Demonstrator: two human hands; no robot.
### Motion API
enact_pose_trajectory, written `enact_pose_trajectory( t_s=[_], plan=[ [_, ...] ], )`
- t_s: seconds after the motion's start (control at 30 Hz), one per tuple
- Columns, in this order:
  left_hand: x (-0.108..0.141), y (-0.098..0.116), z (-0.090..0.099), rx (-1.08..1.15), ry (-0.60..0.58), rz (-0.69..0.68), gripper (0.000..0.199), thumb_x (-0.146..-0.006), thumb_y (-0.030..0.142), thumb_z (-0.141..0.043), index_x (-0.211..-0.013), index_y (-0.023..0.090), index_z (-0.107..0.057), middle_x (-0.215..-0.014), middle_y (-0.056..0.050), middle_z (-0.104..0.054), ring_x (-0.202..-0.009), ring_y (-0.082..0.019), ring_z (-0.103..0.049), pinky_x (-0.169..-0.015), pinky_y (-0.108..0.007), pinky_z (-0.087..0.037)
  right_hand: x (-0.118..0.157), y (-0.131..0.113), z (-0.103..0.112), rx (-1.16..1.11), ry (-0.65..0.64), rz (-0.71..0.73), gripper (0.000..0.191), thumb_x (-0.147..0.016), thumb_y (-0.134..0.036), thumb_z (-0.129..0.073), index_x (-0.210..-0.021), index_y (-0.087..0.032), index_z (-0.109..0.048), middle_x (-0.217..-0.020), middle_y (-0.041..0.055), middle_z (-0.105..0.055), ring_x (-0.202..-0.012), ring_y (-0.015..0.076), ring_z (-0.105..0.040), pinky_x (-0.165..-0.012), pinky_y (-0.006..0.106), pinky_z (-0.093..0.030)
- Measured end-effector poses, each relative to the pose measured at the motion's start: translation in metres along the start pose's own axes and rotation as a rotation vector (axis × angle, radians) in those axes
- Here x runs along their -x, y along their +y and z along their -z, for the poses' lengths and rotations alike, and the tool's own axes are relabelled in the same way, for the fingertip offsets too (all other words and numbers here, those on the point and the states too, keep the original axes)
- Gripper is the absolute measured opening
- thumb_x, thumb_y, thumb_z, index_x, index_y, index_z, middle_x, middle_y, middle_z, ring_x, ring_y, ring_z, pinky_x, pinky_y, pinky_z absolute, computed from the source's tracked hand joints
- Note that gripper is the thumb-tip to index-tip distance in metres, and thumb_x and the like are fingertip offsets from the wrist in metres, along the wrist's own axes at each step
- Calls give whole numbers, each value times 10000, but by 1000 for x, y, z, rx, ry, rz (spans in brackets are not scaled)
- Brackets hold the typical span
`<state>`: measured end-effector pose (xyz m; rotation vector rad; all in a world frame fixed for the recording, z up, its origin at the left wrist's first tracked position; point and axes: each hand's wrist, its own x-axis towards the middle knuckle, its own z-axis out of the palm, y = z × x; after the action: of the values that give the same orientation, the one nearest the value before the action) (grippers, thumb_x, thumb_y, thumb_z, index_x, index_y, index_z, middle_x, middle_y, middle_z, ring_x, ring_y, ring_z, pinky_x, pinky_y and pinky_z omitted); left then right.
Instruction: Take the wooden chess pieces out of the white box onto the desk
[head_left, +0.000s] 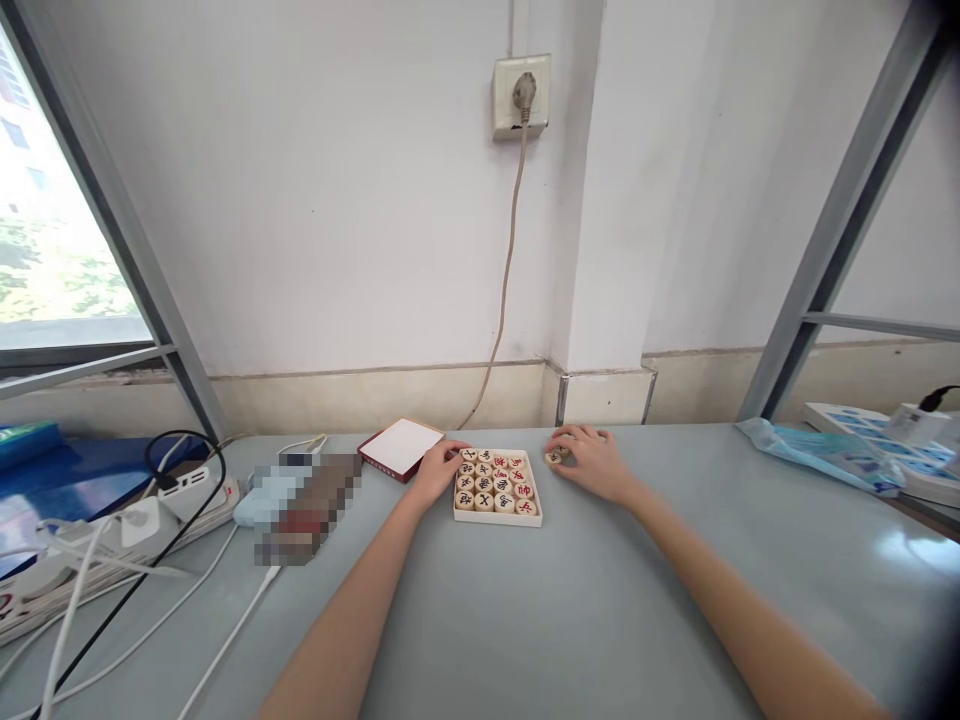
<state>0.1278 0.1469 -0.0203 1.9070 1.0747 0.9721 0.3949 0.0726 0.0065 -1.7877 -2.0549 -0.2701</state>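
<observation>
A shallow white box (pixel 497 518) holds rows of round wooden Chinese chess pieces (pixel 504 501), some with black characters and some with red. At the box's upper left corner, my left hand (pixel 439 472) has its thumb and fingers closed around the edge. My right hand (pixel 590 461) is just right of the box, its fingers curled over Chinese chess pieces (pixel 553 457) at the table surface. Those fingers partly hide the pieces, so how many there are cannot be made out. Left of the box lies a dark red lid (pixel 401 447) with a white inside.
The grey table (pixel 525 620) meets a white wall with a socket (pixel 522 97) and hanging cord. Power strips (pixel 142 525) and cables crowd the left side, beside a blurred-out patch (pixel 307 508). A blue plastic packet (pixel 817 455) lies at right, near another power strip (pixel 892 440).
</observation>
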Motion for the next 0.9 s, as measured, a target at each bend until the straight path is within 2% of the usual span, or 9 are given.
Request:
enact_pose_trajectory(
  t_s=[0.1, 0.2, 0.3, 0.43, 0.57, 0.67, 0.77, 0.9],
  plan=[
    [0, 0, 0, -6, 6, -1, 288, -746, 165, -447, -955, 147, -645, -1015, -64, -652, -922, -177, -591, -805, -270, -450, 0, 7, 2, 34, 20, -47, 208, -746, -291, -475, -861, -285, -649, -1164, 47, -536, -1119, 260, -415, -960, 530, -204],
    [0, -1, 0, -13, 4, -10, 291, -750, 171, -441, -962, 149, -640, -1009, -60, -652, -913, -174, -590, -804, -271, -449, -2, -3, 9, -78, -46, -70, 288, -732, -239, -451, -940, -304, -638, -1222, 35, -506, -1136, 245, -413, -974, 511, -223],
    [0, -1, 0, -20, 9, -12, 295, -750, 170, -441, -970, 148, -637, -1011, -61, -651, -907, -173, -589, -812, -275, -448, -3, -28, 18, -273, -176, 36, 320, -737, -285, -480, -1017, -345, -623, -1263, -2, -488, -1156, 240, -411, -974, 461, -263],
    [0, -1, -1, -22, 18, -24, 287, -742, 158, -444, -947, 144, -643, -1021, -67, -649, -919, -172, -585, -842, -279, -441, -1, -60, 23, -380, -359, 212, 335, -716, -351, -550, -1039, -391, -630, -1222, -41, -541, -1149, 251, -425, -994, 441, -238],
    [0, 2, -1, -24, 27, -34, 281, -739, 157, -446, -938, 144, -645, -1017, -67, -651, -907, -173, -587, -846, -287, -444, 1, -71, 18, -419, -344, 215, 264, -711, -325, -560, -956, -347, -656, -1134, -45, -605, -1078, 225, -484, -995, 416, -241],
    [1, 5, 0, -34, 24, -27, 279, -741, 158, -443, -937, 141, -641, -998, -66, -655, -888, -173, -592, -829, -285, -453, 1, -72, 16, -427, -298, 195, 206, -723, -327, -555, -906, -304, -647, -1041, -39, -647, -1006, 204, -525, -989, 401, -259],
    [2, 6, 0, -50, 23, -7, 285, -741, 159, -442, -947, 138, -637, -997, -66, -655, -869, -169, -597, -809, -272, -459, -1, -67, 20, -431, -266, 186, 230, -727, -362, -556, -926, -287, -644, -1028, -23, -654, -990, 206, -535, -1004, 404, -252],
    [2, 3, 0, -50, 26, -6, 293, -750, 164, -432, -961, 146, -635, -1024, -64, -647, -927, -172, -586, -826, -270, -452, -4, -35, 29, -424, -304, 71, 335, -721, -431, -545, -997, -271, -646, -1035, 11, -642, -932, 208, -553, -910, 368, -364]
  ],
)
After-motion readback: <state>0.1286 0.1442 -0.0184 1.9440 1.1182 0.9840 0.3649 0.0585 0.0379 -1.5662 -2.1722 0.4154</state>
